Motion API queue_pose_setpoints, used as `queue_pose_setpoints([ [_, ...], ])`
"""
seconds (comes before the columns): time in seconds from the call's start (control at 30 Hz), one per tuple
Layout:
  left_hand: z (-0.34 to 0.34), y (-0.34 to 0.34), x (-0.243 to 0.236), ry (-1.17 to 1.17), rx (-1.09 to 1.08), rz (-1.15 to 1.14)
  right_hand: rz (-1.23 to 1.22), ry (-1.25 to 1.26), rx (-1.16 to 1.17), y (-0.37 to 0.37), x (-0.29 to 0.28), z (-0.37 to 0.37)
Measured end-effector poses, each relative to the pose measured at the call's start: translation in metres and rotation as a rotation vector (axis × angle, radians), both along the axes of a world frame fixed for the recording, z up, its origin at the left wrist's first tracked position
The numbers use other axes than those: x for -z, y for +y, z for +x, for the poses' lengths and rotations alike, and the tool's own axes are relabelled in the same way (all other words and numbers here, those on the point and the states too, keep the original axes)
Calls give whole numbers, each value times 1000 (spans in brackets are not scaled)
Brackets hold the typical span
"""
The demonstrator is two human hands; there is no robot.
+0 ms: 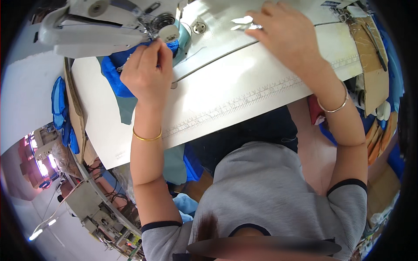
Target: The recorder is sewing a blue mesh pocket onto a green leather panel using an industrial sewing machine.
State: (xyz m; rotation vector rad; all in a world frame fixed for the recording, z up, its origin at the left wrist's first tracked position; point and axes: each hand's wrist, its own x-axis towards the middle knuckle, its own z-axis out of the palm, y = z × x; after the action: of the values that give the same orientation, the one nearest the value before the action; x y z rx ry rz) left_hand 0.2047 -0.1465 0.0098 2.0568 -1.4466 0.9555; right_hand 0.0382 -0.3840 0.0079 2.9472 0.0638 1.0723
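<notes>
My left hand (148,74) is closed in a pinch, fingertips up against the needle area of a white sewing machine (87,37). What the fingertips hold, if anything, is too small to make out. Under and beside that hand lies blue fabric (114,78), with a grey-green piece of cloth (127,109) hanging below it. A loose thread (196,54) trails over the table to the right of the machine head. My right hand (289,39), slightly blurred, grips small thread snips (242,21) above the table, with their pale blades pointing left and apart.
The white sewing table (209,108) has a printed ruler scale near its front edge. At the right end are scissors (344,16) and a cardboard piece (375,74) with a dark slim tool (378,52). Blue fabric (60,102) hangs at the left. Another machine (102,224) stands lower left.
</notes>
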Motion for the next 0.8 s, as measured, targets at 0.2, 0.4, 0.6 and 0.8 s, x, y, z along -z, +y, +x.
queue_pose_setpoints([
  [0.2,3,-3,13,1,-21,-87,224,163,161,-10,5,-12],
  [0.4,-2,-5,13,-9,-96,-118,257,186,123,-11,10,-12],
  [0.6,-2,-5,13,41,-76,-170,222,187,148,-11,14,-12],
  [0.8,-3,-4,14,59,-86,-172,284,268,196,-8,8,-9],
])
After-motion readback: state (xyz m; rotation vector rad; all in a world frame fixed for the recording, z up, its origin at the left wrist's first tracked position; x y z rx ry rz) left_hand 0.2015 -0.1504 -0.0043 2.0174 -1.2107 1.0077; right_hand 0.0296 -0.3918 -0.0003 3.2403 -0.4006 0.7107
